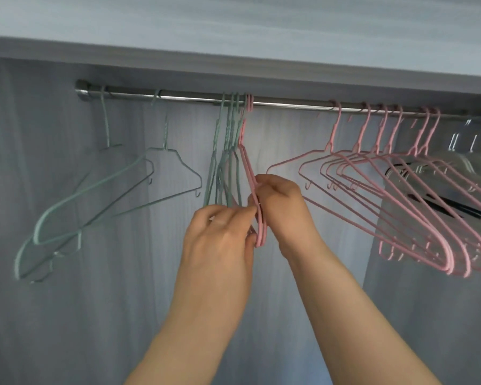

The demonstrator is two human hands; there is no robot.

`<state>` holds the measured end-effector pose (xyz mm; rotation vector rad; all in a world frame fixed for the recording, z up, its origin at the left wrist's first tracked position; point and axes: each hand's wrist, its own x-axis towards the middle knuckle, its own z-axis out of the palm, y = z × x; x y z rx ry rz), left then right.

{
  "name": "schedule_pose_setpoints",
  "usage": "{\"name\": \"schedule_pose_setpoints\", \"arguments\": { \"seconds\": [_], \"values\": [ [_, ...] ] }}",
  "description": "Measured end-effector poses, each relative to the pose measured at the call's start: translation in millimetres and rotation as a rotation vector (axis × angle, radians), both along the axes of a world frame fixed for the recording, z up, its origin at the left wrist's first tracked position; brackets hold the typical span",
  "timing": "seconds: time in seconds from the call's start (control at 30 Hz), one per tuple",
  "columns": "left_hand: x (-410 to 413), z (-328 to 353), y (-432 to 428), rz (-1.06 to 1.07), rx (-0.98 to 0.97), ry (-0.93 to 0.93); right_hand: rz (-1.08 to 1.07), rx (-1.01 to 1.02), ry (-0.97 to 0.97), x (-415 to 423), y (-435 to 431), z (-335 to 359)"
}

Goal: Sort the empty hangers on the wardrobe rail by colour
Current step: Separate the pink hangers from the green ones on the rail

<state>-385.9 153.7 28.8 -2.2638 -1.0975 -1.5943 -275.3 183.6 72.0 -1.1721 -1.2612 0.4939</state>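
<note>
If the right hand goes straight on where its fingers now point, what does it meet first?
Probably the bunch of green hangers just left of the pink hangers that the right hand grips; depth is unclear.

On the rail, two hangers hang at the left end. A tight bunch hangs mid-rail, the left hand and right hand at its lower end. A spread row hangs farther right.

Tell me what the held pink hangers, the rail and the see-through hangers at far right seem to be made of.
The pink hangers: probably wire under a matte pink coating; thin, round, bent in smooth curves. The rail: metal, brushed or polished; grey with a bright streak along it. The see-through hangers: likely clear plastic; the background shows through and edges glint, though blurred.
</note>
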Motion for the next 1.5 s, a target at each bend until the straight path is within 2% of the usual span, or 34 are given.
{"name": "schedule_pose_setpoints", "arguments": {
  "seconds": [0.13, 0.3, 0.43, 0.53, 0.67, 0.77, 0.87, 1.0, 1.07, 1.17, 1.23, 1.37, 1.43, 1.5],
  "values": [
    [-0.1, -1.2, 1.2, -0.006, 0.036, 0.081, 0.001, 0.022, 0.083, 1.3, 3.2, 8.4],
    [1.1, -2.3, -0.5, -0.014, 0.052, 0.112, -0.169, 0.050, -0.032, 8.9, 14.3, 28.2],
    [2.3, -2.8, -5.3, -0.034, 0.074, 0.104, -0.197, 0.029, -0.050, 22.7, 21.3, 37.4],
    [3.9, -8.6, -19.8, -0.105, 0.114, 0.018, -0.261, 0.003, -0.086, 37.7, 15.9, 26.5],
    [16.9, -25.5, -48.4, -0.259, 0.280, -0.178, -0.293, -0.035, -0.086, 56.5, 8.6, 38.3],
    [34.6, -38.8, -67.1, -0.303, 0.336, -0.262, -0.271, -0.157, -0.127, 56.0, 13.7, 70.8],
    [43.7, -44.5, -77.7, -0.341, 0.314, -0.269, -0.163, -0.304, -0.016, 54.5, 20.9, 71.4],
    [38.2, -54.6, -65.1, -0.435, 0.144, -0.144, -0.073, -0.396, 0.121, 60.8, 17.4, 9.5],
    [33.3, -72.9, -45.7, -0.452, -0.047, -0.056, -0.027, -0.401, 0.157, 64.4, 2.0, -34.0],
    [26.3, -108.8, -12.1, -0.382, -0.358, -0.069, 0.055, -0.394, 0.121, 78.6, -36.0, -81.8],
    [19.5, -127.4, 10.7, -0.296, -0.506, -0.092, 0.030, -0.414, -0.099, 99.9, -57.2, -101.3],
    [8.4, -142.7, 45.3, -0.118, -0.700, 0.010, -0.225, -0.440, -0.789, 148.7, -77.0, -130.7],
    [5.6, -150.2, 56.1, -0.074, -0.805, 0.054, -0.315, -0.487, -0.875, 163.5, -87.1, -135.4],
    [-0.2, -161.1, 65.1, -0.014, -0.884, 0.116, -0.347, -0.466, -0.833, 176.3, -95.8, -136.6]
  ]
}}
